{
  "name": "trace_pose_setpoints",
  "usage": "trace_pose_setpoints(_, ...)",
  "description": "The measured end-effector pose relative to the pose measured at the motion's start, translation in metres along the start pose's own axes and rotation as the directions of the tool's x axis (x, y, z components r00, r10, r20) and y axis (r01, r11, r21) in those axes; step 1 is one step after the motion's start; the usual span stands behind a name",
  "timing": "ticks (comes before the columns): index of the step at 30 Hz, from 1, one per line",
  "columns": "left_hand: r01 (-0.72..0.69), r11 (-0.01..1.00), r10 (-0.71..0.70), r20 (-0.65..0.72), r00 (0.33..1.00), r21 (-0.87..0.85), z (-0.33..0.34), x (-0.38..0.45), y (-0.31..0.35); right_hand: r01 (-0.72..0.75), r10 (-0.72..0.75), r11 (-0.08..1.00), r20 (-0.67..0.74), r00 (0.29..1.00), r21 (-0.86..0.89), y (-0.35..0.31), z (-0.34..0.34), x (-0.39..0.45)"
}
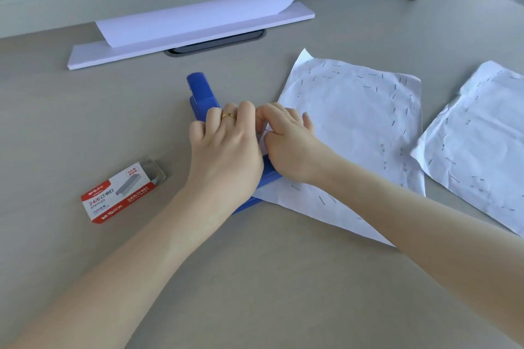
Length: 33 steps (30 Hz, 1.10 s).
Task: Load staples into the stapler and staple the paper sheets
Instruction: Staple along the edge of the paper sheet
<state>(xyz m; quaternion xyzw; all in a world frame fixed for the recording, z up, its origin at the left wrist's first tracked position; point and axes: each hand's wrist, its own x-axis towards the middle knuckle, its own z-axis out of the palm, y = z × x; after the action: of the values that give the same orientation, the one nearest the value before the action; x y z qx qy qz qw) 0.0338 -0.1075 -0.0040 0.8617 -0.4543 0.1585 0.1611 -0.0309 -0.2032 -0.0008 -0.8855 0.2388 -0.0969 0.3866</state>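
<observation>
A blue stapler (202, 93) lies on the beige table, its lid hinged open toward the far side. My left hand (226, 147) covers its middle with curled fingers gripping the body. My right hand (289, 139) meets it from the right, fingers curled at the stapler's track; what the fingertips pinch is hidden. Under my right wrist lies a stack of crumpled white paper sheets (354, 122) studded with several staples. A red and white staple box (122, 193), its clear tray slid partly out, sits left of my left forearm.
A second crumpled stapled sheet (476, 150) lies at the right edge. A white board (187, 37) with a curved sheet on it rests at the back, over a dark cable slot (221, 44). A grey ledge runs along the far side.
</observation>
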Motion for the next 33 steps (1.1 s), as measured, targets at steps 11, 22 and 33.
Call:
trace_pose_setpoints(11,-0.078,0.997,0.077,0.045,0.996,0.029,0.002,-0.001,0.000,-0.019,0.021,0.999,-0.035,0.999,0.050,0.006,0.006,-0.006)
trace_pose_setpoints(22,-0.054,0.999,0.054,-0.013,0.998,0.003,0.009,0.003,-0.001,0.000,0.005,0.999,-0.134,0.991,0.034,0.003,0.006,-0.003)
trace_pose_setpoints(33,0.167,0.925,-0.202,-0.069,0.977,-0.341,-0.007,-0.002,-0.005,-0.020,0.004,0.998,-0.257,0.966,-0.061,0.021,-0.026,-0.085)
